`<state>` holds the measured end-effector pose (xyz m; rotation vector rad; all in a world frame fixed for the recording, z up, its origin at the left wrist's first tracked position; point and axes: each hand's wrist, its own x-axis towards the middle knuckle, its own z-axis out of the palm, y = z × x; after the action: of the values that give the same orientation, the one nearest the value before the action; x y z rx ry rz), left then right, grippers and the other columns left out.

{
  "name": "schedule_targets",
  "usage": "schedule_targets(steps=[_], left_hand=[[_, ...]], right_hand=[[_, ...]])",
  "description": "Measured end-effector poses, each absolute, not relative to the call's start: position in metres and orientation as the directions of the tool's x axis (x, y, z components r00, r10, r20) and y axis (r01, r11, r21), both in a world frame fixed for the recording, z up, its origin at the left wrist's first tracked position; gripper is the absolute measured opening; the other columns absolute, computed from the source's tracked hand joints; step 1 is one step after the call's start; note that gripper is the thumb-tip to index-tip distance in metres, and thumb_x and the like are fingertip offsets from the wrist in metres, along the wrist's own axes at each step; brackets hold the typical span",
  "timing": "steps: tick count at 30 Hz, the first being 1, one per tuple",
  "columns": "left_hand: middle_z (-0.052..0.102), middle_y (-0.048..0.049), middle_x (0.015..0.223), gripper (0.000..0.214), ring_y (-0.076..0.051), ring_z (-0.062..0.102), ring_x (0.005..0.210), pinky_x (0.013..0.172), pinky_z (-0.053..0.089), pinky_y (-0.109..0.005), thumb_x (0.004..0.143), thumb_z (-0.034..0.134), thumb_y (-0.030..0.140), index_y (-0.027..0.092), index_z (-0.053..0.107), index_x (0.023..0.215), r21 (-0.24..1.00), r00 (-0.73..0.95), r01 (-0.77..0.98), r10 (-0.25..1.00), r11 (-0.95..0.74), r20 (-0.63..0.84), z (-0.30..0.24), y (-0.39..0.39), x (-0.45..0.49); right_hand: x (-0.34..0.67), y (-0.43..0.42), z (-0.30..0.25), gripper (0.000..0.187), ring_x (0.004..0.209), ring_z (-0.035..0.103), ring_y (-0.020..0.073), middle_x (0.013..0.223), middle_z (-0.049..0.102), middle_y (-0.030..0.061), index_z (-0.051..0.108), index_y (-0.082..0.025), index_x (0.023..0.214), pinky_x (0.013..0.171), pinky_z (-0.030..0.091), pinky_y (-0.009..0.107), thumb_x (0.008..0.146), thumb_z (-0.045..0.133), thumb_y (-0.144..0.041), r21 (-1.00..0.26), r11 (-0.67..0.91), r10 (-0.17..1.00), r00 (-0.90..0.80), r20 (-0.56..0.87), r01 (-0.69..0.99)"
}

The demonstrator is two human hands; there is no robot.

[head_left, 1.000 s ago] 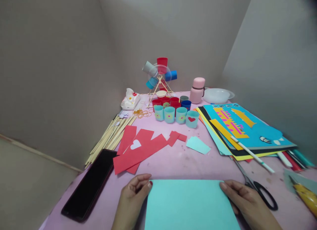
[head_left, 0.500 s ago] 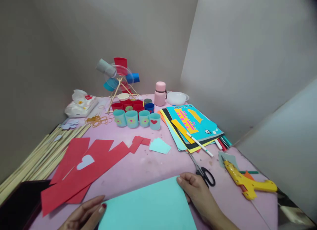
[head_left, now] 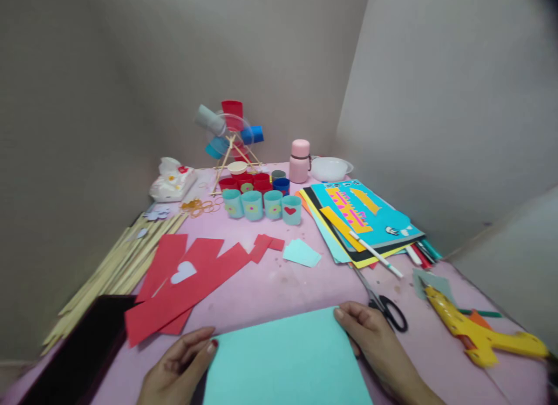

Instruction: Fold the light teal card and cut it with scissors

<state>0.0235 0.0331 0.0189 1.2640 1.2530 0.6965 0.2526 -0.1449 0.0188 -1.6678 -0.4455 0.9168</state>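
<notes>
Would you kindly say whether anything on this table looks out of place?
The rubber bands lie in a loose tangle near the tissue pack, untidy against the grouped cups; the held sheet shows no visible damage.

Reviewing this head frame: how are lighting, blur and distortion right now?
Head view: left wall darker than right wall, turquoise sheet without strong glare; head view: slight overall softness, cup decorations lacking crisp edges; head view: phone apparently stretched by the wide lens, top right corner shadowed.

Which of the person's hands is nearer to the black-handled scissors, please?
Right: the right hand is just beside the scissors, at the far right corner of the turquoise sheet. The left hand is well away, at the sheet's far left corner.
</notes>
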Motion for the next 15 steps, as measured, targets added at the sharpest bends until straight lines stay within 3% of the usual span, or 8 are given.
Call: schedule_targets(steps=[4,15], left_hand=[[0.069,0.0007,0.065,0.04,-0.016,0.062,0.062,0.058,0.048,-0.022,0.051,0.079,0.042,0.02,0.066,0.08,0.934,0.306,0.191,0.885,0.303,-0.35,0.026,0.031,0.023],[0.064,0.001,0.062,0.038,-0.013,0.055,0.059,0.058,0.042,-0.024,0.055,0.077,0.04,0.016,0.064,0.082,0.938,0.338,0.167,0.876,0.304,-0.345,0.028,0.026,0.023]], right_hand=[[0.253,-0.149,0.016,0.041,0.043,0.03,0.0087,0.043,0.033,-0.0097,0.048,-0.019,0.059,0.045,0.023,0.023,0.077,0.053,-0.056,-0.925,-0.358,0.705,0.611,-0.359,-0.13],[0.255,-0.157,0.004,0.043,0.047,0.028,0.0099,0.045,0.032,-0.0084,0.052,-0.019,0.062,0.047,0.022,0.024,0.075,0.054,-0.06,-0.888,-0.419,0.699,0.558,-0.448,-0.189]])
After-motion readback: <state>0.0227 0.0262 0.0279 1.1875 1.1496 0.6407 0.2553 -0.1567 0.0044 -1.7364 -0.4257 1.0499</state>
